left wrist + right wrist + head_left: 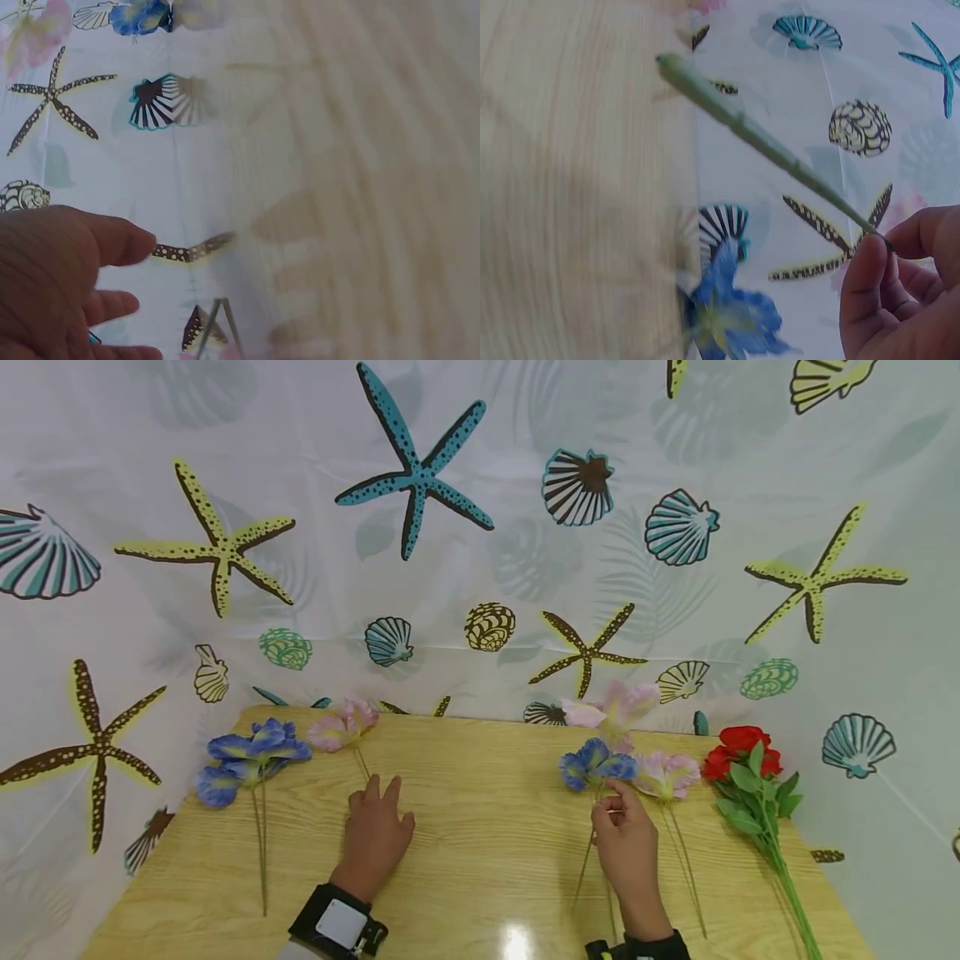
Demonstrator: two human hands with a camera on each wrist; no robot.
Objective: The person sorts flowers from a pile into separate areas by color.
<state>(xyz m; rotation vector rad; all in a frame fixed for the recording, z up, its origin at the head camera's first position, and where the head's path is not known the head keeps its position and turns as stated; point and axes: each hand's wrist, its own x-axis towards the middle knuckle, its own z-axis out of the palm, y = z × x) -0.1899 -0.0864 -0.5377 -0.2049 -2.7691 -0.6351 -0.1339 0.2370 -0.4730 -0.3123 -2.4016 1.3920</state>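
Note:
My right hand (628,839) pinches a thin green stem (765,146) between thumb and fingertips; in the right wrist view the stem slants up toward the camera. Above that hand in the head view is a large pink flower (618,710), overlapping the patterned cloth. A blue flower (596,764) lies just behind the fingertips, and a second pink flower (666,774) is to their right. My left hand (377,833), fingers spread and holding nothing, is over the table's left half. Close beyond its fingertips runs the stem of another pink flower (343,727).
Blue flowers (258,756) with long stems lie at the left of the wooden table (480,860). Red roses (742,747) with green leaves lie along the right side. Behind the table hangs a white cloth (480,568) printed with starfish and shells.

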